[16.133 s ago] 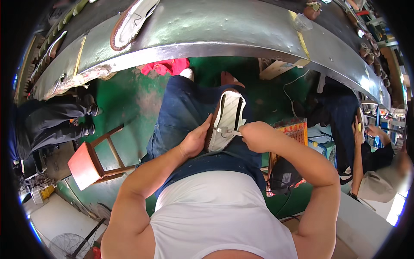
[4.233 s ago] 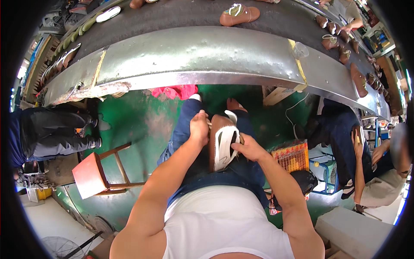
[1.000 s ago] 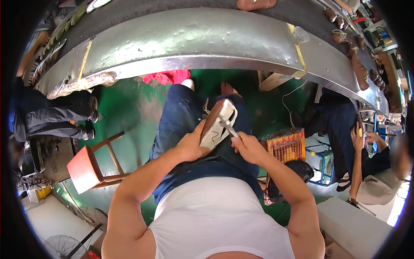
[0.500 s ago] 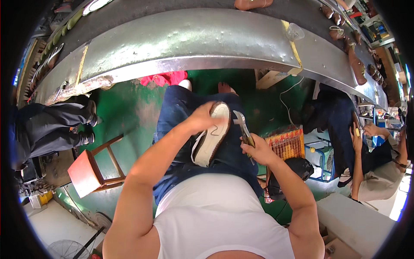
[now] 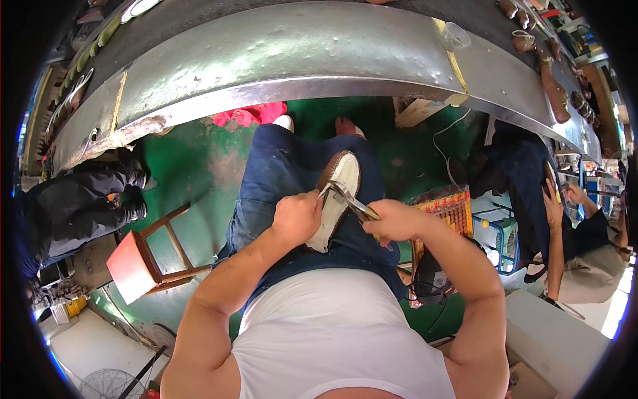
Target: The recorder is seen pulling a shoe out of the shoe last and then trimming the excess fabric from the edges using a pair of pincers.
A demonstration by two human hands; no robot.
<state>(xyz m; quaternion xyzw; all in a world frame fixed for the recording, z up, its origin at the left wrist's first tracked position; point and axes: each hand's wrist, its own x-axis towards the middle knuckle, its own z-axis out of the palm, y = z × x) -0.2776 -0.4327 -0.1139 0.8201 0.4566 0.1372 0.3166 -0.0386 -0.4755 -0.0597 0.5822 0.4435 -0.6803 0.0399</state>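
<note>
A shoe (image 5: pixel 342 174) lies sole up across my lap, its pale underside showing inside a brown rim. In my right hand (image 5: pixel 397 220) is a pair of metal pincers (image 5: pixel 355 203), gripped round the handles. Their jaws rest over the middle of the pale underside. My left hand (image 5: pixel 298 216) is closed at the shoe's left edge, thumb and fingertips pinched close beside the jaws. Whatever sits between those fingertips is too small to make out.
A metal-covered bench (image 5: pixel 286 56) spans the far side, with a clear plastic cup (image 5: pixel 455 36) on it. A red-topped stool (image 5: pixel 136 265) stands left, near a person's dark trousers (image 5: pixel 80 199). At right are a beaded seat mat (image 5: pixel 448 211) and a seated co-worker (image 5: pixel 578 266).
My left hand has gone from the shoe's toe to its left edge and pinched closed. The pincers have moved left, from beside the shoe onto its underside.
</note>
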